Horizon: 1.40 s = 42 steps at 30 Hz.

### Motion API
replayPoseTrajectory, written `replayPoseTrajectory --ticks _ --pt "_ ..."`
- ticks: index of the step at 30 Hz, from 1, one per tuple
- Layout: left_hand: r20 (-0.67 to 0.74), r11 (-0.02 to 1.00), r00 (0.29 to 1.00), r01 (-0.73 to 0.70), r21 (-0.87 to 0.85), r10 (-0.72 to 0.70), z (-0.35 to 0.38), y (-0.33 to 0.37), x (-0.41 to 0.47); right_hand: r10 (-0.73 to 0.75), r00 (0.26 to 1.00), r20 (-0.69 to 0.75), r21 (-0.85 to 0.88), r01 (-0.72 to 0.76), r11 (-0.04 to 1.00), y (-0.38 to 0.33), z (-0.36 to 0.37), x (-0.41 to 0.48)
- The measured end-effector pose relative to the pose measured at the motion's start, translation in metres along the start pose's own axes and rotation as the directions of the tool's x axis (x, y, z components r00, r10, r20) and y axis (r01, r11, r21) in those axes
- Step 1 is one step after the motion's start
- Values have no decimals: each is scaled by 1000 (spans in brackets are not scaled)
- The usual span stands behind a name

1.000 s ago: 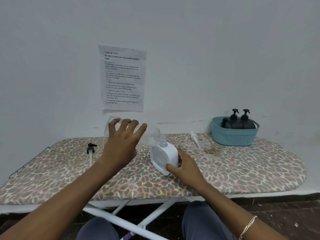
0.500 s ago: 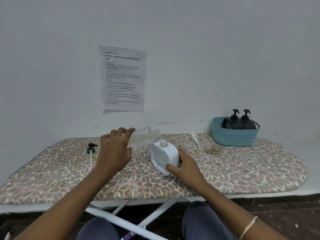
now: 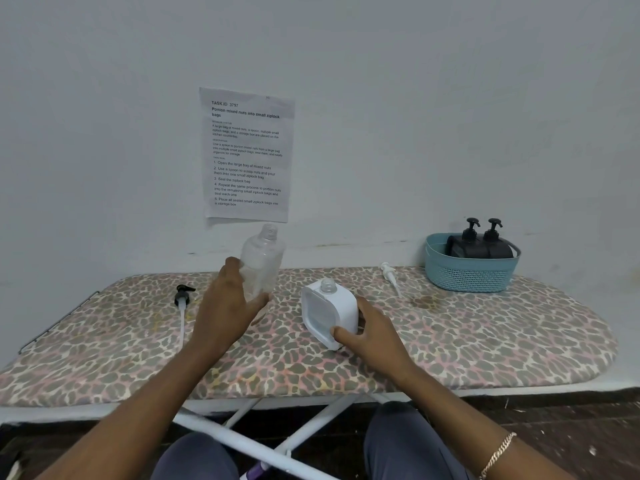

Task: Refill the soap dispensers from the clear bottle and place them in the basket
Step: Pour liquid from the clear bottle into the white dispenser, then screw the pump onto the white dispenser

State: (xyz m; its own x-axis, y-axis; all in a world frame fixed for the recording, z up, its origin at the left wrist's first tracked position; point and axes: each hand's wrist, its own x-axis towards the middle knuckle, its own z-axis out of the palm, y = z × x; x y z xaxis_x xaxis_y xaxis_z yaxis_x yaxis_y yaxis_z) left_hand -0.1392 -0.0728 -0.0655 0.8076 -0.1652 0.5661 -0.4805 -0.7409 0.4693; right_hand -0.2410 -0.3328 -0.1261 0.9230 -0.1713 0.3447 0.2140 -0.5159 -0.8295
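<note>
the leopard-print ironing board (image 3: 485, 341) carries everything. at its far right, the blue basket (image 3: 467, 275) already holds two black dispensers (image 3: 479, 247), upright side by side. the white dispenser (image 3: 329, 313) stands mid-board with its neck uncapped. the right hand (image 3: 374, 330) curls its fingers round its near right corner, likely to steady it. the left hand (image 3: 225, 306) has its fingers clamped on the clear bottle (image 3: 261, 261), just left of the dispenser, mouth up so nothing spills. the white pump (image 3: 389, 273) lies near the basket, handy for recapping. a black pump (image 3: 182, 296) lies far left.

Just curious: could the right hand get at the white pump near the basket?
Probably, after letting go: the right hand grips the white dispenser, and nothing lies between it and the white pump.
</note>
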Motion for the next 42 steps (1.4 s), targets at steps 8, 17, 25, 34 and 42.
replayPoseTrajectory --ticks 8,17,25,34,42 --pt "-7 991 995 94 -100 -95 14 -8 -3 -9 1000 1 -3 9 1000 0 0 0" --pt "17 984 995 104 -141 -103 22 -7 -15 0 1000 3 -2 0 1000 0 0 0" --pt "48 974 990 142 -175 -136 24 -6 -16 9 1000 2 5 -9 1000 -3 -1 -2" --pt "-242 997 970 -47 -54 32 12 27 -32 16 1000 -6 2 -16 1000 -6 -1 -4" --pt "-274 946 912 -325 -23 306 24 70 -57 21 1000 -15 1 -21 1000 -7 0 -4"
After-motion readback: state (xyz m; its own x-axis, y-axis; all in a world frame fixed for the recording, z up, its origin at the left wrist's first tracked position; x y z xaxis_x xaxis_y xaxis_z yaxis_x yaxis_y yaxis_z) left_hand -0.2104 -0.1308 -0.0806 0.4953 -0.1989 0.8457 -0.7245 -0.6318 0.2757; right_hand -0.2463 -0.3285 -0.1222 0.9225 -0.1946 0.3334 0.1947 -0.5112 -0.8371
